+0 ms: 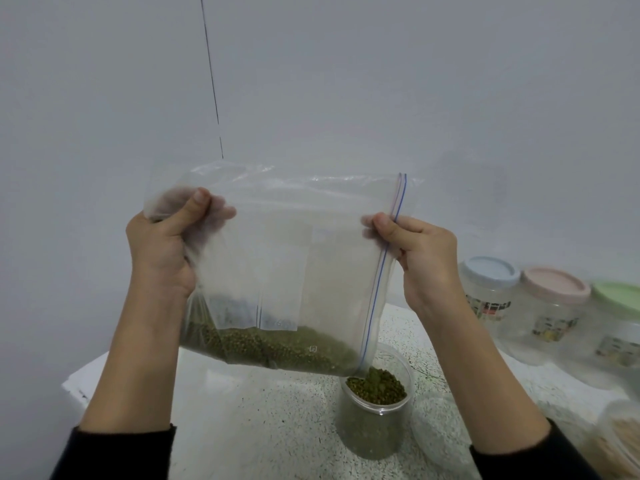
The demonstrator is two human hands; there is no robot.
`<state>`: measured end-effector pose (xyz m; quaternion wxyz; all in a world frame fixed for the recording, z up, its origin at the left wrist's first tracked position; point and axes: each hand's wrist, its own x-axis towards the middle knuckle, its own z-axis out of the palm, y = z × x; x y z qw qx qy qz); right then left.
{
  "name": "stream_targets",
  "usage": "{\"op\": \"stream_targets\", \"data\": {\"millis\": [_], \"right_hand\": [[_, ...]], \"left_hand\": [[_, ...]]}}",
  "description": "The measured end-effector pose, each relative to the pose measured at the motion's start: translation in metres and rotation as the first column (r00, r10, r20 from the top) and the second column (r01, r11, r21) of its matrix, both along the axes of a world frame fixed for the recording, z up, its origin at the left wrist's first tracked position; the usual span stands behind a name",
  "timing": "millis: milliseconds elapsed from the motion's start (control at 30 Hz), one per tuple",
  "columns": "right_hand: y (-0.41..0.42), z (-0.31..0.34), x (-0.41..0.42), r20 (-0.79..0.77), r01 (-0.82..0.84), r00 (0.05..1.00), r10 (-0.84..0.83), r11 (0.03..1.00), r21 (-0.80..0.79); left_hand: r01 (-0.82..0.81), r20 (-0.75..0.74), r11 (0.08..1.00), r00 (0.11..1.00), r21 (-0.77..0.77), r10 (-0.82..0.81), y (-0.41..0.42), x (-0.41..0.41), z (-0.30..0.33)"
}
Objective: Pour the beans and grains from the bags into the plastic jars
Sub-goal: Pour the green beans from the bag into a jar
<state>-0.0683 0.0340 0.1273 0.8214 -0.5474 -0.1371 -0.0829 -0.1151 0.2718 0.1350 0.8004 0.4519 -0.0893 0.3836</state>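
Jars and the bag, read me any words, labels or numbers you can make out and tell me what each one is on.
Nothing is legible.
Blue-lidded jar: label too blurred to read.
Pink-lidded jar: label too blurred to read.
Green-lidded jar: label too blurred to read.
Zip bag: one tiny mark near the beans, too small to read.

Bare speckled tabletop [263,410] left of and near the open jar [375,403]: free passage. Jar mouth blocked from above by the tilted zip bag [277,271], lower corner at the rim, green beans [377,384] heaped to the top. Far right: three lidded jars [550,317] in a close row, no gap between. Near right edge: another container [620,441], partly out of frame. Plain wall [311,81] closes the far side.
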Motion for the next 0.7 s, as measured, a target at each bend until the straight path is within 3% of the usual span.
{"op": "stream_targets", "data": {"millis": [700], "right_hand": [[0.0015,-0.0055,-0.003,0.0,0.016,1.0,-0.016,1.0,0.012]], "left_hand": [[0.009,-0.019,1.0,1.0,-0.005,-0.01,-0.0008,-0.0002,-0.0014]]}}
